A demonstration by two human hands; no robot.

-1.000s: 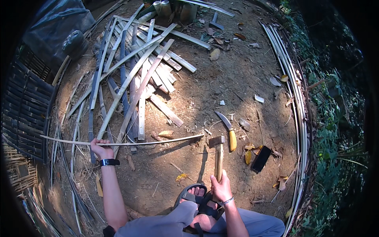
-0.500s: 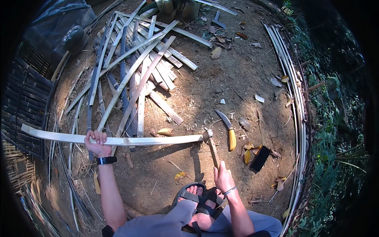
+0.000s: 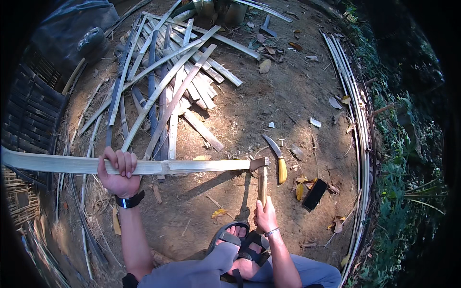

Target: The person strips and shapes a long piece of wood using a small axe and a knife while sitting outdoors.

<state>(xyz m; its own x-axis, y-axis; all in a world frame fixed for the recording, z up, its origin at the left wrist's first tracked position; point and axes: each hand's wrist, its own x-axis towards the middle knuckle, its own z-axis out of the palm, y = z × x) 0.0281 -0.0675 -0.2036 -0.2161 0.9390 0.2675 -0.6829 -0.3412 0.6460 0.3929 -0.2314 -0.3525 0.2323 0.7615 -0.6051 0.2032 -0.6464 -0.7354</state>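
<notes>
A long pale bamboo strip (image 3: 206,166) runs nearly level across the near part of the view, its left part curving out toward the rim. My left hand (image 3: 120,169) is closed round it left of its middle, fingers over the top, near a raised node. My right hand (image 3: 265,216) grips the wooden handle of a small hatchet (image 3: 262,185). The hatchet's brown metal head is at the strip's right end, apparently touching it; how deep the edge sits is hidden. A curved knife (image 3: 282,168) with a yellow handle lies on the ground just right of the hatchet.
A loose heap of bamboo strips (image 3: 180,86) covers the ground ahead. Long thin poles (image 3: 353,105) line the right side beside green plants. A black phone (image 3: 315,194) lies near dry leaves. Another tool with a dark head (image 3: 267,30) rests far off. Dark woven slats (image 3: 33,129) stand left.
The strip has shifted left and its left part has come up closer. Both hands have moved slightly with it. The hatchet handle, slanted before, now stands nearly straight up in the view.
</notes>
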